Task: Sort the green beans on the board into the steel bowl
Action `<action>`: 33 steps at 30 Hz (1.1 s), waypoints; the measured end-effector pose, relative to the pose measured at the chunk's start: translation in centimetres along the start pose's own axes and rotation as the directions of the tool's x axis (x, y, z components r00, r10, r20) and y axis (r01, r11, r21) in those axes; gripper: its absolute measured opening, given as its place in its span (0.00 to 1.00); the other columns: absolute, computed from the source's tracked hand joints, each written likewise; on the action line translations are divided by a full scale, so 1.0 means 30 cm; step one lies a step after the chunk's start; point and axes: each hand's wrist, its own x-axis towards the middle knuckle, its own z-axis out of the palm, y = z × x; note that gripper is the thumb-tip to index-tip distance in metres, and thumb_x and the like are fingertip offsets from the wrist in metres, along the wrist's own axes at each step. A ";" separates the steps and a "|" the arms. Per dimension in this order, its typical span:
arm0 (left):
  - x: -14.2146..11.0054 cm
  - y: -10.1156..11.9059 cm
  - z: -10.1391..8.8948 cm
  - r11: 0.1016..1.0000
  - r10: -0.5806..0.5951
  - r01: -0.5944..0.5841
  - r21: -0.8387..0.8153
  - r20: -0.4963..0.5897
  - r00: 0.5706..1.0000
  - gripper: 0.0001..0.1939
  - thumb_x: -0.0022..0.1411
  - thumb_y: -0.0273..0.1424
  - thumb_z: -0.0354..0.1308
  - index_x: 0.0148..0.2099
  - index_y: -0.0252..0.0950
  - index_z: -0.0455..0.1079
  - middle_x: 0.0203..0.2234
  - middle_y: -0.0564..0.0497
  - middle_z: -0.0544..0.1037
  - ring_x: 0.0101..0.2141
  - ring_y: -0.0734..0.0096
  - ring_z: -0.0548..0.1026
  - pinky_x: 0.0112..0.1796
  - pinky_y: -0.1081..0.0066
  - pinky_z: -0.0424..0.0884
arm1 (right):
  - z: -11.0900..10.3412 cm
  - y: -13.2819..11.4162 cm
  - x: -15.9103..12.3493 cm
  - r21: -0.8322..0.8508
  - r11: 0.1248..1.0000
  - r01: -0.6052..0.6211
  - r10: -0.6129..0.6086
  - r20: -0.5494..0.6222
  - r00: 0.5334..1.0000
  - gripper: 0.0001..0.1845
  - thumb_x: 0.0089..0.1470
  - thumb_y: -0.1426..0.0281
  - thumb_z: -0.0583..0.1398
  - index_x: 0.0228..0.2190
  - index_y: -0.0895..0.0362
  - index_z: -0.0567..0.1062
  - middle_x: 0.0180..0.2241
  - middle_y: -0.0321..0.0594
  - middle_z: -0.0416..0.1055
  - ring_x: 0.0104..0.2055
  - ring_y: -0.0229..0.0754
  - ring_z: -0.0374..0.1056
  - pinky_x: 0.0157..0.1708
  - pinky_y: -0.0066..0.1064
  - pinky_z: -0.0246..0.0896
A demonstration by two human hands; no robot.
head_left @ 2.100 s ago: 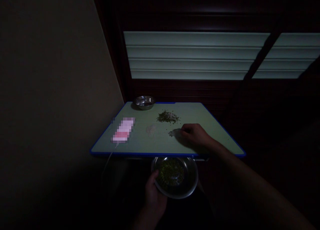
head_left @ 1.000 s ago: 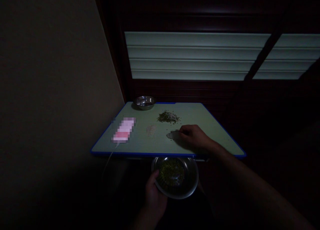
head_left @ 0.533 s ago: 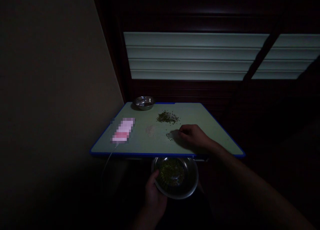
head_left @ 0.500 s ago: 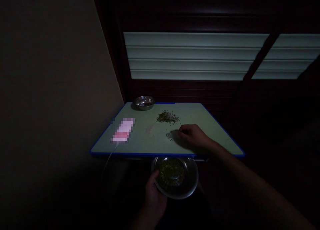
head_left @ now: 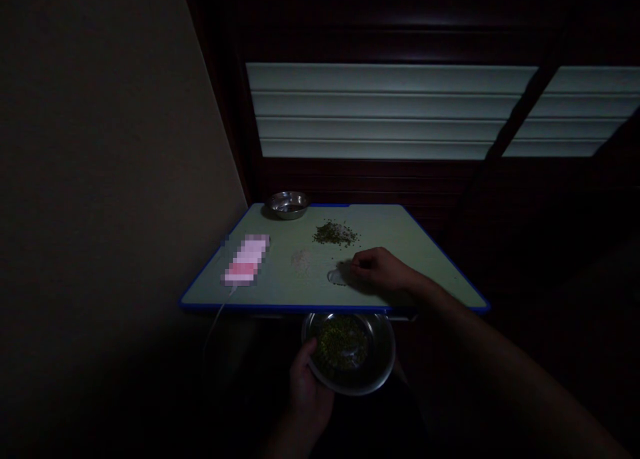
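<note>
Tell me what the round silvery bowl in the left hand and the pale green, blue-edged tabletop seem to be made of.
The round silvery bowl in the left hand looks like polished stainless steel: bright glints show on its rim. The pale green, blue-edged tabletop looks smooth and matt, without sharp glints; perhaps laminate or plastic, dim light leaves that open.

Two metal bowls, the small bowl (head_left: 288, 213) left of center and the large bowl (head_left: 376, 369) at lower center, appear with two hands, the left hand (head_left: 311, 394) and right hand (head_left: 381, 268). One tabletop (head_left: 395, 229) bears one grain pile (head_left: 331, 233), one pale patch (head_left: 301, 260) and one pixelated device (head_left: 248, 259), below two slatted panels (head_left: 390, 109) (head_left: 570, 109).
</note>
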 end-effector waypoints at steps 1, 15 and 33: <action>0.000 -0.001 0.000 1.000 0.006 -0.006 -0.002 0.000 1.000 0.12 0.59 0.28 0.56 0.43 0.36 0.77 0.31 0.47 0.84 0.36 0.62 0.81 0.45 0.61 0.74 | 0.002 -0.005 -0.002 0.030 0.999 -0.014 0.013 0.019 1.000 0.14 0.50 0.60 0.60 0.25 0.59 0.73 0.22 0.34 0.66 0.24 0.34 0.59 0.26 0.26 0.54; -0.004 0.003 0.003 1.000 -0.002 0.002 0.017 0.001 1.000 0.13 0.60 0.30 0.55 0.44 0.34 0.77 0.32 0.45 0.84 0.38 0.61 0.80 0.49 0.58 0.72 | 0.035 -0.031 -0.023 0.102 0.993 -0.067 0.045 0.204 0.978 0.08 0.46 0.68 0.60 0.22 0.59 0.73 0.19 0.31 0.63 0.22 0.32 0.56 0.24 0.26 0.52; 0.006 -0.003 -0.012 1.000 0.010 -0.011 0.007 0.015 1.000 0.11 0.59 0.29 0.56 0.40 0.34 0.78 0.32 0.45 0.84 0.37 0.61 0.80 0.47 0.59 0.73 | 0.009 -0.003 -0.052 -0.001 0.953 -0.301 0.284 -0.336 0.898 0.10 0.47 0.65 0.58 0.21 0.58 0.73 0.20 0.37 0.68 0.24 0.37 0.62 0.23 0.28 0.54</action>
